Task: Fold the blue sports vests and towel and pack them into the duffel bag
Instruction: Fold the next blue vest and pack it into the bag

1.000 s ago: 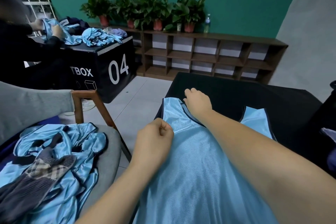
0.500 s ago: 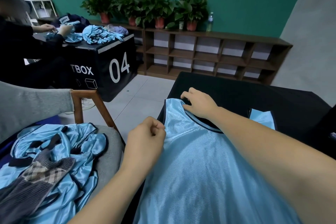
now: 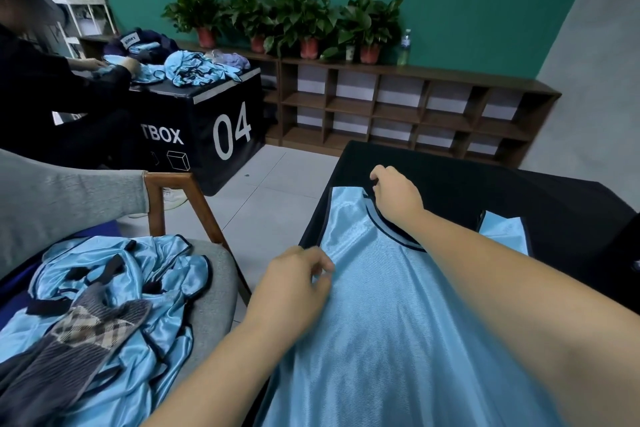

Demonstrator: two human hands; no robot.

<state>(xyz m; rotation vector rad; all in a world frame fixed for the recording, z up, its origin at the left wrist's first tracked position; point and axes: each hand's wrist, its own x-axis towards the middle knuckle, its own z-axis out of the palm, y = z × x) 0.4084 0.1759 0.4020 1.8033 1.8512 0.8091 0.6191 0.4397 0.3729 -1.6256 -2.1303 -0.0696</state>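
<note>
A light blue sports vest (image 3: 398, 305) with dark trim lies spread flat on the black table (image 3: 485, 184), neck end away from me. My right hand (image 3: 394, 196) grips the dark collar edge at the left shoulder strap. My left hand (image 3: 294, 282) pinches the vest's left side edge near the table's edge. A pile of more blue vests (image 3: 114, 288) lies on the grey chair (image 3: 214, 274) at my left, with a dark grey checked towel (image 3: 72, 340) on top. The duffel bag is not clearly in view.
A black box marked "04" (image 3: 221, 125) stands ahead left, with blue vests on it and another person in dark sleeves (image 3: 52, 80) working there. A wooden shelf (image 3: 398, 107) with potted plants lines the green wall. Tiled floor separates the chair and table.
My right hand shifted slightly along the collar toward the far edge of the strap. My left hand slid back along the vest's left side, its fist loosening into a pinch on the edge.
</note>
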